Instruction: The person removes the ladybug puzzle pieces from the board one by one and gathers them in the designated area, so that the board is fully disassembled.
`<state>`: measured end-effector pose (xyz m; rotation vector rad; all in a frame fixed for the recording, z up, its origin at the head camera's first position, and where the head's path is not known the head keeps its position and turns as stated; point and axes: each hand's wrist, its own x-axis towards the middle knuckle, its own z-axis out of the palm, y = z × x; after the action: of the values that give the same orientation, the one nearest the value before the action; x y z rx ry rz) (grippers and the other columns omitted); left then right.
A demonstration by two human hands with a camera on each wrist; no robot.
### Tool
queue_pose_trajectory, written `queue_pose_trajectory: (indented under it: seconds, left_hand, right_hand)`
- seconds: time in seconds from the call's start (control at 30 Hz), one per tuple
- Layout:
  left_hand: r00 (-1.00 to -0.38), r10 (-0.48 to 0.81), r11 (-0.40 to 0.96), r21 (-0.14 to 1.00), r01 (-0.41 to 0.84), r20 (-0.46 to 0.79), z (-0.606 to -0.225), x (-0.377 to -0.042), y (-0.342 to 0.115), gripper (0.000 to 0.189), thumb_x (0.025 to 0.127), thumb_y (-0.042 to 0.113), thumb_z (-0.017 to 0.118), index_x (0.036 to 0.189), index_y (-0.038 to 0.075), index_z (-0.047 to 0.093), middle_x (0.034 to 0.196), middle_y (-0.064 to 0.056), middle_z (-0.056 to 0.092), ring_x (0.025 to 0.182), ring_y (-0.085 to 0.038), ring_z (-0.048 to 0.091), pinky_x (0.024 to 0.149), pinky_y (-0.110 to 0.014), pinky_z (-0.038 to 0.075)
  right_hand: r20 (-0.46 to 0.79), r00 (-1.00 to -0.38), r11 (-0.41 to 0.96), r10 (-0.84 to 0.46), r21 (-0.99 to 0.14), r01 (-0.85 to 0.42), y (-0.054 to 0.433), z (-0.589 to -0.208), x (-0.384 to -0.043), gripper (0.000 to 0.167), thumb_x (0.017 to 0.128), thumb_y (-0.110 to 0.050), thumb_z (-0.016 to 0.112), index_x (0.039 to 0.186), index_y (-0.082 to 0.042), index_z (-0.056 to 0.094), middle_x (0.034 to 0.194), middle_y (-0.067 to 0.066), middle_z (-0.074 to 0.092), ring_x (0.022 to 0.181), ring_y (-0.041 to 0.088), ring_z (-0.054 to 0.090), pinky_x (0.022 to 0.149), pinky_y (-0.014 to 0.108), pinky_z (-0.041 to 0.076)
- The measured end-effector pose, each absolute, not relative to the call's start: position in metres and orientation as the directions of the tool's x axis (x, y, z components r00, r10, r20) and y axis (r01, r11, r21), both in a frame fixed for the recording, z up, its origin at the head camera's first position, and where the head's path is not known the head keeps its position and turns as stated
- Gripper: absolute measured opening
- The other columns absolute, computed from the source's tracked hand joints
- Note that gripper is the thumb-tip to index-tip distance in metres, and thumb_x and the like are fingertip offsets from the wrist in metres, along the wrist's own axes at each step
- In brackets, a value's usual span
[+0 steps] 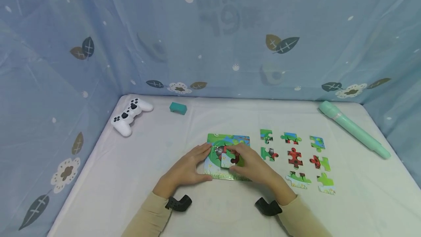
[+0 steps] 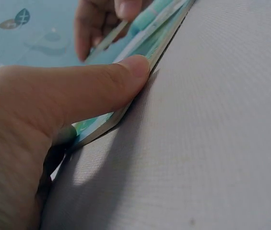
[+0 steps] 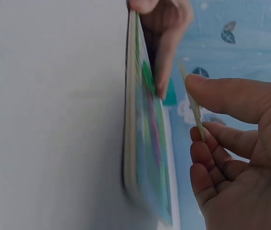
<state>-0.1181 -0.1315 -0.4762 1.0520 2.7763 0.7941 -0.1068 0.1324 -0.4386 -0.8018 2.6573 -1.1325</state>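
Observation:
A picture board with a ladybug on grass lies on the white table. My left hand rests at its left side with the fingers spread. In the left wrist view, the thumb lies straight across the board's near edge. Between thumb and fingertips, my right hand pinches a jigsaw piece with pale blue, white and red-black print. The right wrist view shows this piece edge-on, raised off the board's face. Part of the ladybug picture is hidden behind the piece and the right fingers.
Several loose jigsaw pieces are spread in rough rows right of the board. A white game controller lies at the back left, near a teal block. Along the right side lies a mint-green microphone-shaped stick. Blue patterned cloth hangs behind.

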Motion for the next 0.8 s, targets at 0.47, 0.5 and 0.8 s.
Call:
queue_pose_trajectory:
  seconds: [0.47, 0.5, 0.8]
  left_hand:
    - [-0.757, 0.642, 0.623, 0.491, 0.609, 0.123, -0.476, -0.119, -0.132, 0.094, 0.076, 0.056, 0.071, 0.144, 0.0, 0.037, 0.154, -0.008, 0.031, 0.143, -0.025, 0.027, 0.119, -0.04, 0.023]
    - [-0.755, 0.645, 0.622, 0.49, 0.61, 0.121, -0.476, -0.119, -0.132, 0.094, 0.076, 0.056, 0.071, 0.144, 0.0, 0.037, 0.154, -0.008, 0.031, 0.143, -0.025, 0.026, 0.119, -0.04, 0.023]
    - [-0.753, 0.645, 0.62, 0.487, 0.615, 0.13, -0.477, -0.118, -0.131, 0.093, 0.076, 0.054, 0.071, 0.144, 0.0, 0.037, 0.154, -0.009, 0.031, 0.143, -0.025, 0.027, 0.119, -0.04, 0.023]
  right_hand:
    - [0.072, -0.915, 0.695, -0.396, -0.628, -0.35, 0.207, -0.442, -0.075, 0.056, 0.075, -0.016, 0.079, 0.126, -0.009, 0.056, 0.11, -0.004, 0.058, 0.099, 0.014, 0.059, 0.083, 0.033, 0.054]
    - [0.068, -0.918, 0.701, -0.39, -0.625, -0.344, 0.212, -0.443, -0.073, 0.056, 0.075, -0.017, 0.08, 0.125, -0.009, 0.057, 0.11, -0.004, 0.059, 0.099, 0.014, 0.059, 0.083, 0.033, 0.054]
    - [0.062, -0.917, 0.692, -0.393, -0.637, -0.34, 0.236, -0.448, -0.059, 0.053, 0.076, -0.024, 0.079, 0.123, -0.01, 0.058, 0.109, -0.005, 0.058, 0.094, 0.008, 0.053, 0.081, 0.028, 0.051]
